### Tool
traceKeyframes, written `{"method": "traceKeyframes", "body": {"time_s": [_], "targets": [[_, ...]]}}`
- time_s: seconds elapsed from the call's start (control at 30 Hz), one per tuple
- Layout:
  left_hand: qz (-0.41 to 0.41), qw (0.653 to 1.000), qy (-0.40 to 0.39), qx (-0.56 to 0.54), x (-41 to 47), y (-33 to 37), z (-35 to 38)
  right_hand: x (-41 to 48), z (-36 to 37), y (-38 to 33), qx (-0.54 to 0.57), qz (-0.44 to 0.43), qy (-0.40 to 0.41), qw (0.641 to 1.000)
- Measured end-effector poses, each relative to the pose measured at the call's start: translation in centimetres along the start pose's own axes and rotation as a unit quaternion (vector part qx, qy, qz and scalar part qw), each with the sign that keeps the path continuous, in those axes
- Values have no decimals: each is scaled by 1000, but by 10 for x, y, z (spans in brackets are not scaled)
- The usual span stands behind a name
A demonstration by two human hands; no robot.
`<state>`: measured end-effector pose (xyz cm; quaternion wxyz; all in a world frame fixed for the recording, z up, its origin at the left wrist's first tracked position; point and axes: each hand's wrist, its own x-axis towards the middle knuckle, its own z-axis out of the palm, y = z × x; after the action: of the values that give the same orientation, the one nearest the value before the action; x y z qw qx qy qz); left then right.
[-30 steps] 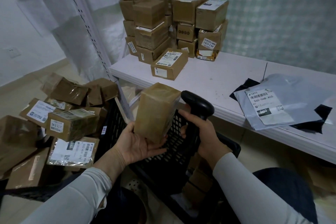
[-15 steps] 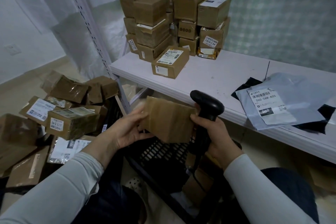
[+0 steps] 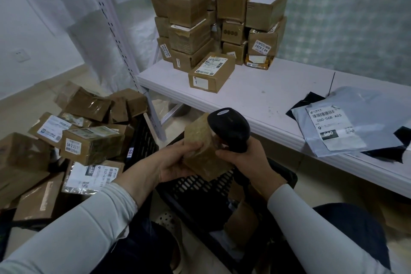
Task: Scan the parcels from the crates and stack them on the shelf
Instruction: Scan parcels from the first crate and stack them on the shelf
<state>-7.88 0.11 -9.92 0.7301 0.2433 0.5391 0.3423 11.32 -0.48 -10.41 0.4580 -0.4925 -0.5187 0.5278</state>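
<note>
Centrally, the left hand (image 3: 175, 162) was wrapped round a brown parcel (image 3: 200, 147), which was held tilted just above the black crate (image 3: 195, 191). The scanner (image 3: 229, 129) was gripped by its handle in the right hand (image 3: 246, 158), its head set close against the parcel's right side. More boxes were heaped in a pile (image 3: 89, 140) to the left. Behind, a stack (image 3: 211, 18) was set on the white shelf (image 3: 255, 95), with a grey mailer (image 3: 347, 122) laid well to its right.

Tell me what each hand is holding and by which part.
The left hand grips the brown taped cardboard parcel by its left side. The right hand grips the black handheld barcode scanner by its handle, fingertips touching the parcel's right side.
</note>
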Motion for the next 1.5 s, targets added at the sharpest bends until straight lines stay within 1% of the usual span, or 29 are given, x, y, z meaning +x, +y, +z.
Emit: {"method": "traceKeyframes", "body": {"time_s": [0.07,0.13,0.2,0.27,0.4,0.43,0.53,0.6,0.63,0.77,0.87,1.13,1.23,1.5], "targets": [[1,999,20,33,1,0,-2,1,2,1,-5,0,-11,1000],[-4,996,64,67,3,-1,-5,1,4,1,-4,0,-16,1000],[-3,995,84,62,3,-1,-3,1,7,-2,-20,2,-23,1000],[2,996,76,37,1,0,2,0,10,-4,-42,9,-34,999],[8,1000,3,26,4,-2,2,-3,15,-7,-49,13,-57,997],[9,1000,1,23,6,-2,-1,-4,16,-7,-44,15,-66,997],[24,999,31,24,9,-1,-10,-7,14,-11,20,38,-56,997],[54,995,77,23,10,2,-17,-10,8,-15,47,57,-41,996],[69,993,93,21,10,4,-20,-12,4,-18,51,68,-50,995],[110,990,83,3,11,11,-28,-22,-8,-26,75,129,-100,984],[123,989,86,-11,12,14,-28,-28,-11,-31,64,162,-127,977],[127,988,90,-5,12,20,-36,-36,-16,-35,-2,181,-143,973],[129,987,100,1,13,22,-38,-37,-17,-35,-12,182,-144,973],[121,988,93,-7,17,23,-39,-33,-17,-39,-12,170,-136,976]]}}
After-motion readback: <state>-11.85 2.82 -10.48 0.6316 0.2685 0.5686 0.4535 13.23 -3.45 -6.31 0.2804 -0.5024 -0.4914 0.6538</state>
